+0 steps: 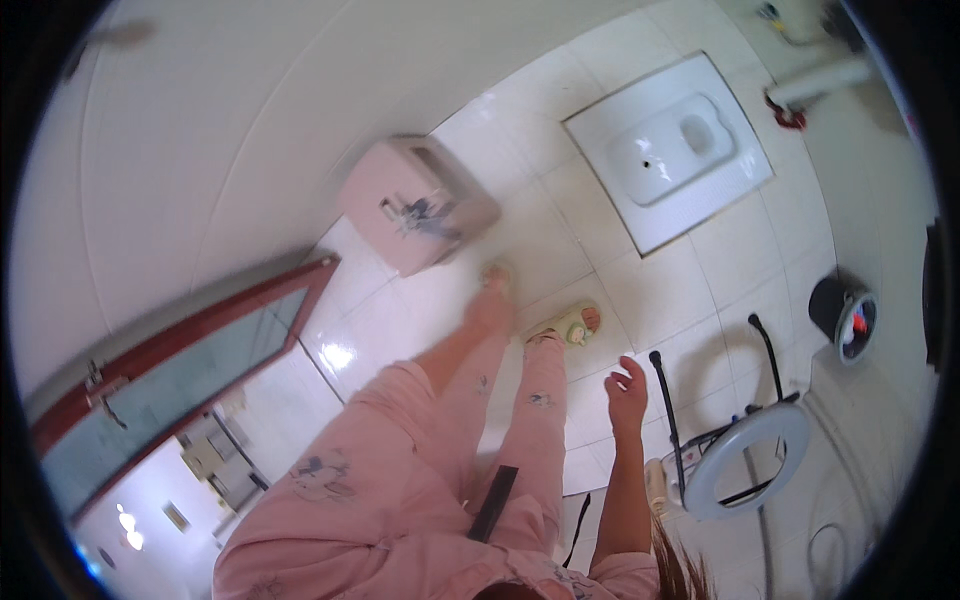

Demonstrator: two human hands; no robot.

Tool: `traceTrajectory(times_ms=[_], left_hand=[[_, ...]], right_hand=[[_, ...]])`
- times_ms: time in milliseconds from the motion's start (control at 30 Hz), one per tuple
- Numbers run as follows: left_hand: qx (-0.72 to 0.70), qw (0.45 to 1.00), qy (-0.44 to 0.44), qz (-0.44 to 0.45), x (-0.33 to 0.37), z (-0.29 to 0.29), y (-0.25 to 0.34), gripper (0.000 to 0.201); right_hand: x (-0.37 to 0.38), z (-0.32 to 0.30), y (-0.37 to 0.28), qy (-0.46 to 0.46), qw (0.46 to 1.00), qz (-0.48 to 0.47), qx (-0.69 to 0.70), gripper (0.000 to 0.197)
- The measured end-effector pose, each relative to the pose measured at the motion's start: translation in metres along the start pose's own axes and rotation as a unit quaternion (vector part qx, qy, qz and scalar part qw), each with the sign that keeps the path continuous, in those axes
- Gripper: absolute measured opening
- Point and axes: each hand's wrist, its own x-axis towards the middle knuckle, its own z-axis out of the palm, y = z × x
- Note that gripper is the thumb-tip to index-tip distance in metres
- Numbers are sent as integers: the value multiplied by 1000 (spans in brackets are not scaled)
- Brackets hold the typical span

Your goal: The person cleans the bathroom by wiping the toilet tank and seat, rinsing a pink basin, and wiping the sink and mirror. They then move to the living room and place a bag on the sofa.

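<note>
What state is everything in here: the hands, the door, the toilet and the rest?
Left hand: blurred; can't tell if open or closed
Right hand: fingers loosely bent, holding nothing
Glazed door: standing open
Squat toilet: uncovered
Pink box: on the floor; can't tell if its lid is shut
Dark bucket: lidless, red and white things inside
Grey ring seat: unoccupied
Green slipper: worn

"What covers the floor [650, 300]?"
"Glossy white tiles. A white squat toilet [670, 155] is set in, far right; a pink box [412, 208] stands left, a ring-seated frame [797, 440] and dark bucket [828, 305] right."
</note>
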Motion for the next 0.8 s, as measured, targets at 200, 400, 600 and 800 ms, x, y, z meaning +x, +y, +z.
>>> traceTrajectory(times_ms=[200,400,600,800], left_hand=[[99,969,222,-29,53,-132,-68,82],[160,962,216,39,109,-145,-109,44],[-212,966,67,132,50,-110,-167,16],[-465,859,-160,147,-147,-110,-218,23]], right_hand=[[1,37,-2,-99,984,-4,-149,38],[-14,33,47,-70,938,21,-339,35],[-47,111,12,-104,922,30,-371,36],[-106,256,-103,-328,932,100,-117,53]])
